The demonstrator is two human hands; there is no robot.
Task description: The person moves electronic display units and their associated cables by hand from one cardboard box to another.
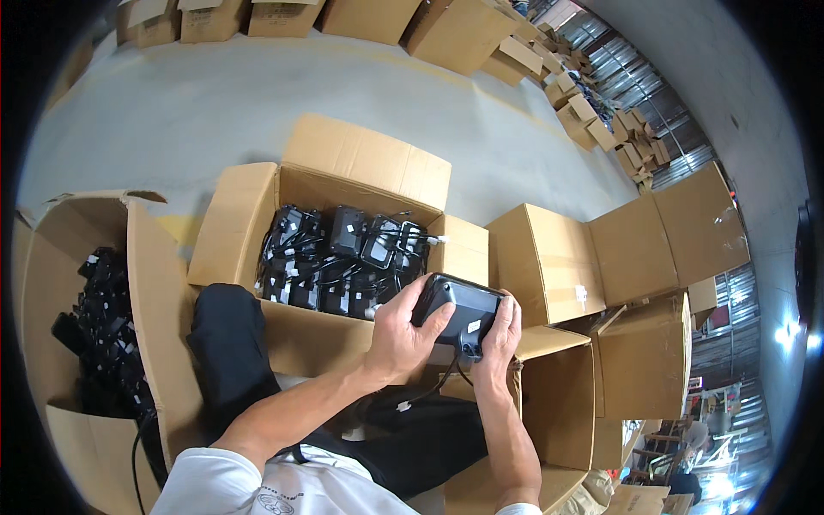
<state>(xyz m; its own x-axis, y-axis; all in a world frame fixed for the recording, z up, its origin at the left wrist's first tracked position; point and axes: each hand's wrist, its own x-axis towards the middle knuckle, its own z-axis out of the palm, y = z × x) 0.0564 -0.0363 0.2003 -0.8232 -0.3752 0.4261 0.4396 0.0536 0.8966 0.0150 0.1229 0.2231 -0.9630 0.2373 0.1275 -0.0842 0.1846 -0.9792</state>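
A black, rounded rectangular electronic device (468,302) with a small white label is held up in front of me, above my lap. My left hand (402,333) grips its left end, thumb across the near face. On its right end the fingers of my right hand (499,336) are closed. From the device's lower edge a thin black cable (442,382) hangs down, with a white tag or plug on it. Just beyond my hands stands an open cardboard box (313,333) holding several similar black devices (346,230) in rows, with bundled cables and white connectors.
At my left, another open carton (163,318) holds a jumbled heap of black devices (107,318). An open box (558,403) stands close on my right, with taller cartons (639,356) beside it. More boxes (365,19) line the far side of the grey floor (257,90).
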